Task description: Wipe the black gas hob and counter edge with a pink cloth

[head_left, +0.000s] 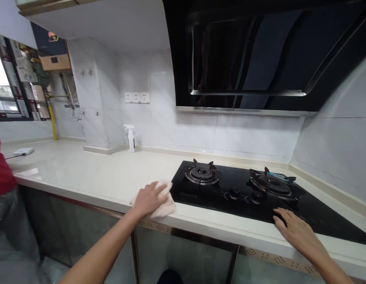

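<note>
My left hand (pixel 149 200) presses down on a pale pinkish-white cloth (pixel 165 205) at the front of the counter, its fingers bent over the fabric. The cloth lies beside the left edge of a black gas stove (pixel 212 202). My right hand (pixel 297 229) rests on the stove's front edge, fingers stretched out and holding nothing. Two burners show on the stove: a left burner (pixel 202 174) and a right burner (pixel 272 185). A pair of control knobs, the left knob (pixel 234 192) and the right knob (pixel 256 196), sits between them.
A white spray bottle (pixel 131 139) stands by the wall on the pale counter (pixel 82 169). A black range hood (pixel 244 59) overhangs the stove. A small white device (pixel 23 151) lies far left. A person in a red top (pixel 2 165) stands at the left edge.
</note>
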`<state>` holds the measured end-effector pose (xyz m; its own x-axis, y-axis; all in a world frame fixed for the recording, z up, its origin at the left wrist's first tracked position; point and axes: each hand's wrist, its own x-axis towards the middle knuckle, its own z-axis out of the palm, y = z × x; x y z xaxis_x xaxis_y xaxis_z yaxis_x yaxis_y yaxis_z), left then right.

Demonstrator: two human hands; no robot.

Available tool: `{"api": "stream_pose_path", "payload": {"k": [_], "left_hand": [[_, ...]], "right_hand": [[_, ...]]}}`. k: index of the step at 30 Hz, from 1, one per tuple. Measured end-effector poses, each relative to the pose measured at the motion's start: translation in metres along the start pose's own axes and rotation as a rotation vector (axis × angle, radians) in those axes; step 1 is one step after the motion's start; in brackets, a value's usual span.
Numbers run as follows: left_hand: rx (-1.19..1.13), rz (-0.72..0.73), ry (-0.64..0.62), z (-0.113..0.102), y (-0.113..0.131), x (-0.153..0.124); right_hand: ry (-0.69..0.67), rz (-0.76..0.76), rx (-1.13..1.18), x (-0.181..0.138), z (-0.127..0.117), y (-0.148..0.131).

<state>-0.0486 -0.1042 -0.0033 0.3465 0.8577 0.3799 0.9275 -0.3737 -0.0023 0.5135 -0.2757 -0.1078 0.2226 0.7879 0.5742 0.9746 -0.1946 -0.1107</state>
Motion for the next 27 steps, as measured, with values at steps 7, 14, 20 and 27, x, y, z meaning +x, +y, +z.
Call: {"api": "stream_pose_path", "payload": {"k": [7,14,20,27], "left_hand": [[0.114,-0.288,-0.067,-0.008,-0.058,0.011],[0.271,-0.254,0.041,-0.01,-0.021,-0.025],[0.277,-0.214,0.034,-0.02,0.021,-0.04],[0.242,-0.128,0.131,-0.008,0.079,-0.044]], "right_hand": [[0.022,0.032,0.009,0.002,0.002,-0.005],[0.019,0.036,0.007,0.002,0.003,-0.009],[0.018,0.067,0.015,0.002,-0.006,-0.02],[0.009,0.074,0.018,0.002,-0.004,-0.017]]}}
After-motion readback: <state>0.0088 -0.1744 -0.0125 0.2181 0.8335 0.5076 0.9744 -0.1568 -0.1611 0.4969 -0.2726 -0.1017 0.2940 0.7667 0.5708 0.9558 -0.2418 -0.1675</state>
